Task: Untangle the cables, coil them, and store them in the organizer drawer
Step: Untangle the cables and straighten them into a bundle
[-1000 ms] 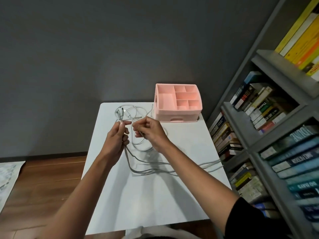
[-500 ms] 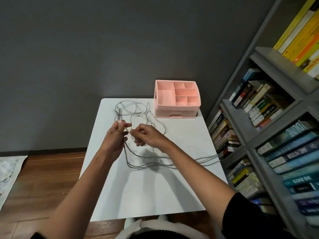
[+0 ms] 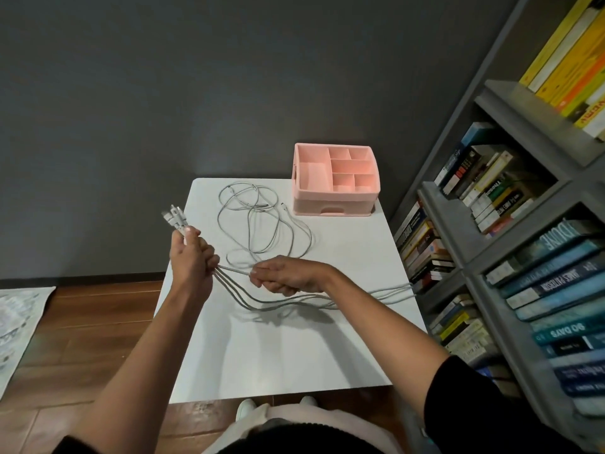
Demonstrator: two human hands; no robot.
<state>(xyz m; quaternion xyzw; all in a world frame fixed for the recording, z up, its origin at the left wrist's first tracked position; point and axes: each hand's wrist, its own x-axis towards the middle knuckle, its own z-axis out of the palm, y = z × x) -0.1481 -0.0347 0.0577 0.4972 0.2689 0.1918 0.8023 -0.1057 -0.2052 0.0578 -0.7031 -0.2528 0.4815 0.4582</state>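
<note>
The left hand [image 3: 191, 257] grips a bundle of cables [image 3: 262, 231] near their plugs, fingers curled tight. The right hand [image 3: 284, 273] pinches one strand above the desk [image 3: 262, 355]. A pink organizer [image 3: 337, 180] sits behind.

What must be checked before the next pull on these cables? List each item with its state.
1. Left hand grip on the plug ends: ok, fingers curled round the bundle.
2. Right hand holds one strand: ok.
3. Loops untangled: not ok, they overlap on the table.
4. Far ends past the table's right edge: cannot tell.
5. Drawer of the organizer open: not ok, shut.
</note>
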